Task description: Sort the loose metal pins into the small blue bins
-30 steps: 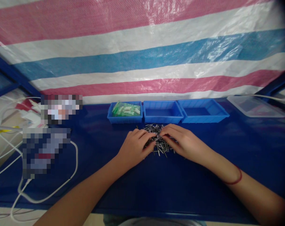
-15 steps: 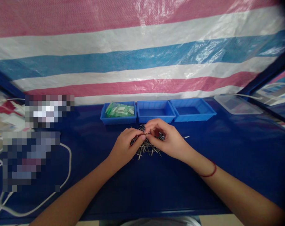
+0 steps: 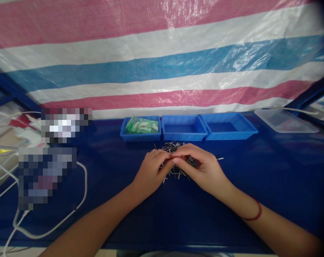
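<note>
My left hand [image 3: 150,168] and my right hand [image 3: 207,167] meet at the fingertips in the middle of the table. Thumb and forefinger of each are pinched together, and the tips touch those of the other hand. Whatever they hold is too small or too well hidden to make out. Right below them lies a loose pile of thin metal pins [image 3: 171,146], silvery and dark, partly covered by my fingers. One stray pin [image 3: 220,158] lies to the right of my right hand.
Behind the pile stand three blue bins in a row: the left bin [image 3: 140,137] holds green plastic packets [image 3: 143,126], beside a middle bin [image 3: 184,136] and a right bin [image 3: 234,135]. A clear plastic lid [image 3: 285,122] lies far right. At left, a white cable [image 3: 86,178] loops beside blurred-out items.
The view has shifted, so everything sits a little further right. My right fingers have closed in toward the left fingertips, and the small thing glimpsed between them is now hidden.
</note>
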`<state>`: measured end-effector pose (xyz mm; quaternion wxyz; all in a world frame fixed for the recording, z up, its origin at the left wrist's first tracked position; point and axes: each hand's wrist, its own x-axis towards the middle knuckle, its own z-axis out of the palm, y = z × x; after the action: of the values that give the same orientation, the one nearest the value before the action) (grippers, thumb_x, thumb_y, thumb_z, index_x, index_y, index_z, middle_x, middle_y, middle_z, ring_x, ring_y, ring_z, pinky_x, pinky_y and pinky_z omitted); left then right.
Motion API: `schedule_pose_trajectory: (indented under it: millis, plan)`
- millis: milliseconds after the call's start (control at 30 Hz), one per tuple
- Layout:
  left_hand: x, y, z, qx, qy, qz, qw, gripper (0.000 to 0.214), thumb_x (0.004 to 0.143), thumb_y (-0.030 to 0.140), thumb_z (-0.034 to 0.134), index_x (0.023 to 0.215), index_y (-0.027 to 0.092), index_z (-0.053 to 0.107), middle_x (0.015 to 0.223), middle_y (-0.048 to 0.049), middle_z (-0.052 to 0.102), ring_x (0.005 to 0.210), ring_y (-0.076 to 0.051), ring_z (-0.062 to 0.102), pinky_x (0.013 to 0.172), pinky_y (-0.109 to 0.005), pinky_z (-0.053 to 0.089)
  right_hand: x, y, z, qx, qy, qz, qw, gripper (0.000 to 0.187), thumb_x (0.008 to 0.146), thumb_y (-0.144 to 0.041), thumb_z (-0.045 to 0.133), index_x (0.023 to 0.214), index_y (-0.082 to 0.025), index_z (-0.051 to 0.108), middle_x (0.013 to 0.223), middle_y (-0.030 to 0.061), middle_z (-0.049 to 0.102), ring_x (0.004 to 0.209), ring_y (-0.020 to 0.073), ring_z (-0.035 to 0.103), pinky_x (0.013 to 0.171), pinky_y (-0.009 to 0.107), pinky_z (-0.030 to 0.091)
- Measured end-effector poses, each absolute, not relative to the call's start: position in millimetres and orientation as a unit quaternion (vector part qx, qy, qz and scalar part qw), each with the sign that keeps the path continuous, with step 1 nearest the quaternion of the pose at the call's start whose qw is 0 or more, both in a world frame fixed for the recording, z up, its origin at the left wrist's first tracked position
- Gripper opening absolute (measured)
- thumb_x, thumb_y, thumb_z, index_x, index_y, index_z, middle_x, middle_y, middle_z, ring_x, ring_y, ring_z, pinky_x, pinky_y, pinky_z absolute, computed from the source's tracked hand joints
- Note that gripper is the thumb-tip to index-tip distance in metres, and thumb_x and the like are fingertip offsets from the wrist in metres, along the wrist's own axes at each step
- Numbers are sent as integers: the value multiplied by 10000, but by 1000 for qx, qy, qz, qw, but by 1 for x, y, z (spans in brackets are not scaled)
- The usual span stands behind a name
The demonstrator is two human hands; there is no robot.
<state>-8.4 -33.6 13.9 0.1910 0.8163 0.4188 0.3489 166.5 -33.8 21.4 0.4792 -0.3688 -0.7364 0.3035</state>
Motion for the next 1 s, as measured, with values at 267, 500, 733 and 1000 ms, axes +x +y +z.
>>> schedule_pose_trajectory:
  millis: [267, 500, 733, 1000]
  plan:
    - [-7, -33, 13, 799, 419, 376, 212, 160, 926, 320, 532, 913, 187, 620, 865, -36, 661, 813, -161, 594, 732, -289, 440, 168, -31, 16, -376, -730, 299, 485, 81, 854, -281, 623, 890, -215, 652, 798, 38, 630, 721, 159, 583, 645, 303, 497]
    - [-8, -32, 12, 805, 412, 376, 202, 130, 916, 289, 544, 948, 189, 621, 878, -40, 657, 840, -167, 602, 742, -293, 451, 172, -31, 21, -353, -768, 259, 468, 175, 871, -194, 577, 1008, -247, 671, 916, 56, 658, 856, 181, 623, 740, 339, 525]
    - [-10, -33, 15, 769, 437, 419, 204, 122, 908, 293, 550, 907, 194, 621, 872, -33, 655, 840, -160, 608, 764, -290, 464, 176, -27, 22, -370, -786, 200, 454, 168, 881, -207, 560, 1005, -243, 666, 940, 70, 669, 886, 202, 628, 770, 363, 532]
    - [-9, -35, 17, 763, 451, 410, 214, 129, 906, 299, 542, 910, 190, 611, 839, -16, 639, 797, -148, 599, 764, -285, 447, 175, -25, 23, -368, -805, 182, 429, 139, 906, -203, 517, 947, -211, 650, 897, 67, 650, 857, 189, 619, 757, 338, 511]
